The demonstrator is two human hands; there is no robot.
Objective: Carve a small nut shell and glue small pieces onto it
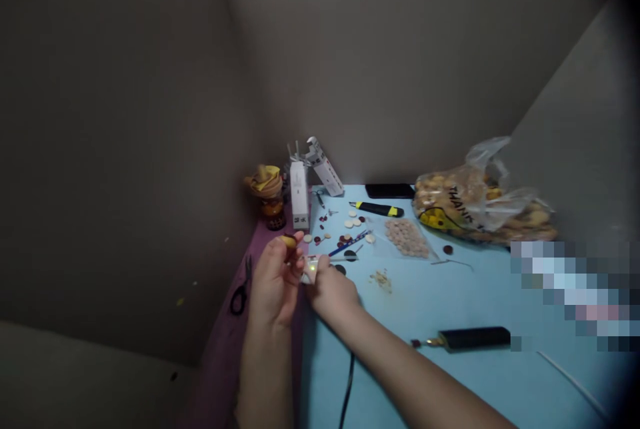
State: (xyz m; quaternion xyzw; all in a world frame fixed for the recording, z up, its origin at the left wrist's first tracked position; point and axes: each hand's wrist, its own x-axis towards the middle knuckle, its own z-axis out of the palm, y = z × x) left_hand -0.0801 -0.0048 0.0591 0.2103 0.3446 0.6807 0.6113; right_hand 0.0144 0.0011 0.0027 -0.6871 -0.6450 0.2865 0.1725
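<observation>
My left hand is raised over the table's left side, its fingers pinched on a small yellow-brown piece with a dark edge. Its exact kind is too small to make out. Close beside it, my right hand is wrapped round a white glue gun with a lit yellow-green light. A clear stick sticks out to the right of the gun. A black cable runs below my right wrist. My right fingers are partly hidden behind the hand.
Scissors lie left on purple cloth. Behind stand white boxes and a brown-yellow figure. On the blue table lie a cutter, phone, bag of beads, filled plastic bag, crumbs and a black-handled tool.
</observation>
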